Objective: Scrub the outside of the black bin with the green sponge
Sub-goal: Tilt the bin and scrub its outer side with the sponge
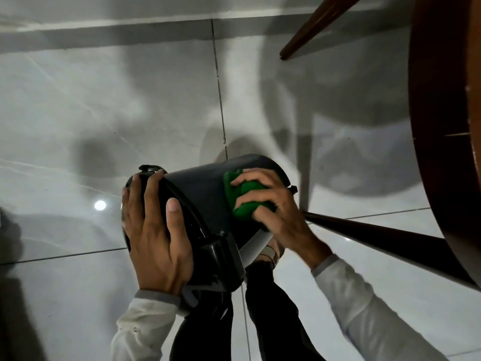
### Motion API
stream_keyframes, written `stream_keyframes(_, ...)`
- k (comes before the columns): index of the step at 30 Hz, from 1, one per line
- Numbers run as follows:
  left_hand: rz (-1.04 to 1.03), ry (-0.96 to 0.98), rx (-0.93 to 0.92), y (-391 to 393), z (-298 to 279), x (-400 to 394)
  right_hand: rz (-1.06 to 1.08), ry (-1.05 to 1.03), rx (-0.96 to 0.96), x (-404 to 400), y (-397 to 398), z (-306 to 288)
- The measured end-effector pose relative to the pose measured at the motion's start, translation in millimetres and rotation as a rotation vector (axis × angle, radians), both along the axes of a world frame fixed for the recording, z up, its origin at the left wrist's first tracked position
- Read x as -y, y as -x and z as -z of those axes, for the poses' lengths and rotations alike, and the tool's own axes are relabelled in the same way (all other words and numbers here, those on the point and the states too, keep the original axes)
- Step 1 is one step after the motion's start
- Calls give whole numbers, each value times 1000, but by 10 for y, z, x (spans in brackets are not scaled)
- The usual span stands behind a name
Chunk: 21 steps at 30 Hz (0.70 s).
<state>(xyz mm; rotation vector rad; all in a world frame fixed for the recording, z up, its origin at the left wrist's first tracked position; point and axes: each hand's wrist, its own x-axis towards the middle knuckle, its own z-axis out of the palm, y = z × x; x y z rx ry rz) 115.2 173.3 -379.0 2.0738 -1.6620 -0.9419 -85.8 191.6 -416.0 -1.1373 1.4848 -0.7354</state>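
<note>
Above grey tiles (104,113), left hand (156,238) grips one black bin (200,194); right hand (270,204) clamps one green sponge (243,204).

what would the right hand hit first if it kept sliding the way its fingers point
The right hand presses the green sponge on the black bin, fingers pointing left along its wall. Going on, it would probably meet the left hand gripping the bin's end, though depth is unclear.
</note>
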Motion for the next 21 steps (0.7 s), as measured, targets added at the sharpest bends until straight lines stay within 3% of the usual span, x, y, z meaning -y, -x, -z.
stream_keyframes(3, 2, -18, 1, 13, 3, 106, 142, -125, -105, 73, 262, 267)
stream_keyframes(6, 18, -29, 12, 75, -1, 135, 235, -272, -87, 172, 368, 300)
stream_keyframes(12, 26, -35, 28, 50, -36, 115, -40, 60, 70, 51, -235, -274)
stream_keyframes(16, 23, -45, 20, 80, -43, 144, -13, 53, 54, 100, -173, -315)
stream_keyframes(21, 27, -55, 5, 91, -18, 198, 16, 30, 265, 222, -88, -300)
